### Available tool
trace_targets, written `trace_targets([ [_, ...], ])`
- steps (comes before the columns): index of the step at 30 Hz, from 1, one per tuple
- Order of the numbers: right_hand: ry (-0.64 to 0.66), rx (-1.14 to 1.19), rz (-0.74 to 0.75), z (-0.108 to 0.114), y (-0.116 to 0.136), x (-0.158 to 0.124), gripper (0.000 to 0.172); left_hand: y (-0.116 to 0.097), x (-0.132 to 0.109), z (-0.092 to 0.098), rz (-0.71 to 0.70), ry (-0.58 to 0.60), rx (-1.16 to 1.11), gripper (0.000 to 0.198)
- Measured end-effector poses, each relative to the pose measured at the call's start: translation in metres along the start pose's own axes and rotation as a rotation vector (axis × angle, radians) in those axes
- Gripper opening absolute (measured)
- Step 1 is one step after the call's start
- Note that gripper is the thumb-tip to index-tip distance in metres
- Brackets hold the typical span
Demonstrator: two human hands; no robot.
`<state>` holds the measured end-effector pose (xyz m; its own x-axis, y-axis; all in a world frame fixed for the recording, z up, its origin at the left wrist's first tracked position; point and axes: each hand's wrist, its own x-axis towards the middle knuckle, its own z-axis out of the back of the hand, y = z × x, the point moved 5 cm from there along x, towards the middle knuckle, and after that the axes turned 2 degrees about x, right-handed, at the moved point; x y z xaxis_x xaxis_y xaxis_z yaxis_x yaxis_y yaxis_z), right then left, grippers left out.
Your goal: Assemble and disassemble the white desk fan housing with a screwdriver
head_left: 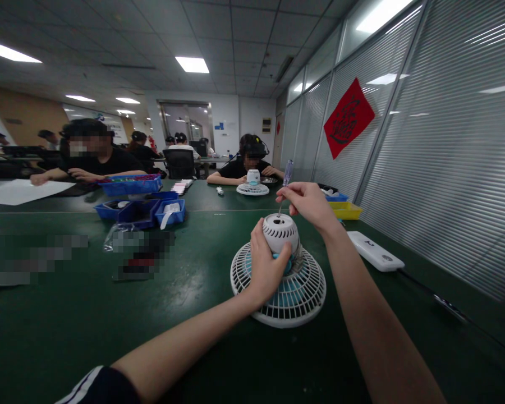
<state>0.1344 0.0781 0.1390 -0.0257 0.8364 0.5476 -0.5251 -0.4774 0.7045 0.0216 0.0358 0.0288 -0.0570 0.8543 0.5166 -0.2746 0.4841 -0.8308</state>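
Observation:
A small white fan (297, 294) lies face down on the green table (67, 325), its round motor housing (281, 231) pointing up. My left hand (265, 266) is closed around the left side of that housing. My right hand (307, 203) pinches a screwdriver (287, 175) with a clear blue handle, held upright with its tip in the top of the housing.
A white power strip (374, 251) lies to the right of the fan. Blue bins (141, 210) and a yellow bin (347, 210) stand further back. Across the table a person sits behind another white fan (252, 184); more people sit at the left.

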Motion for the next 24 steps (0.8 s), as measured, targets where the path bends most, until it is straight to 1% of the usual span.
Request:
trace_targets([
  [3, -0.044, -0.108, 0.012, 0.0026, 0.0027, -0.0015, 0.02, 0.0, 0.0003, -0.0001, -0.004, 0.0, -0.004, 0.066],
  [5, -0.051, -0.138, 0.0, 0.0031, 0.0038, -0.0024, 0.02, 0.0, 0.0003, -0.0003, -0.007, -0.003, -0.003, 0.067],
  [11, -0.027, -0.028, -0.052, 0.0014, 0.0029, -0.0029, 0.015, 0.0013, 0.0003, -0.0009, -0.011, -0.011, -0.01, 0.066],
  [17, 0.027, 0.035, -0.043, -0.0028, -0.0004, 0.0002, 0.015, -0.0003, 0.0002, 0.0, 0.001, 0.003, 0.005, 0.068],
  [19, 0.046, 0.054, -0.045, -0.004, -0.0013, 0.0009, 0.018, -0.001, 0.0, 0.0, 0.007, 0.006, 0.004, 0.068],
  [22, 0.048, 0.038, -0.032, -0.0037, -0.0008, 0.0006, 0.019, -0.0011, -0.0003, -0.0001, 0.001, 0.003, -0.002, 0.067],
  [24, 0.027, -0.002, -0.009, -0.0019, 0.0013, -0.0004, 0.018, -0.0005, -0.0003, -0.0006, -0.004, 0.004, -0.002, 0.067],
])
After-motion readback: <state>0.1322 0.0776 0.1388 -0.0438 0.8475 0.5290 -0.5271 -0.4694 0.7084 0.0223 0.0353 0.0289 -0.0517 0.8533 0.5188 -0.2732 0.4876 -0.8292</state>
